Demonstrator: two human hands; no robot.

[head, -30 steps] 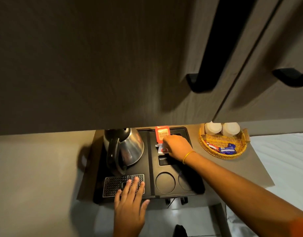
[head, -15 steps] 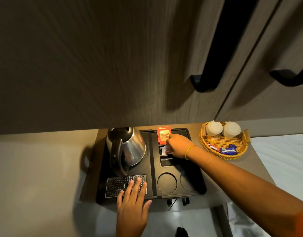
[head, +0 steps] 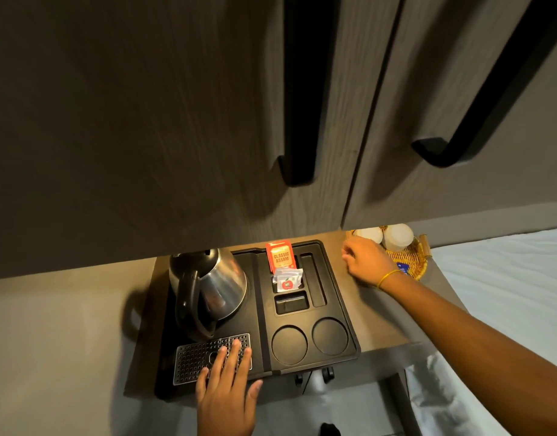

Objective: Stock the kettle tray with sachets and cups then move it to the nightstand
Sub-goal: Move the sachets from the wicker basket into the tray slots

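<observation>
A black kettle tray (head: pixel 343 313) lies on a brown shelf under a cupboard. A steel kettle (head: pixel 211 287) stands on its left half. A red tea sachet (head: pixel 281 256) stands upright in a back slot, and white sachets (head: pixel 287 280) sit in the slot in front of it. Two round cup recesses (head: pixel 308 341) hold nothing. My left hand (head: pixel 227 394) lies flat on the perforated drip grid (head: pixel 195 357). My right hand (head: pixel 367 261) hovers, fingers loosely apart, at the wicker basket (head: pixel 412 262), which holds two upturned white cups (head: pixel 385 236) and a blue sachet (head: pixel 403 268).
Dark cupboard doors with long black handles (head: pixel 299 89) hang low over the shelf and hide its back. A white bed (head: pixel 506 278) lies to the right. A beige wall is on the left.
My right hand has left the sachet slots on the tray and moved right to the basket. The white sachets now show in their slot. My left hand stays on the grid.
</observation>
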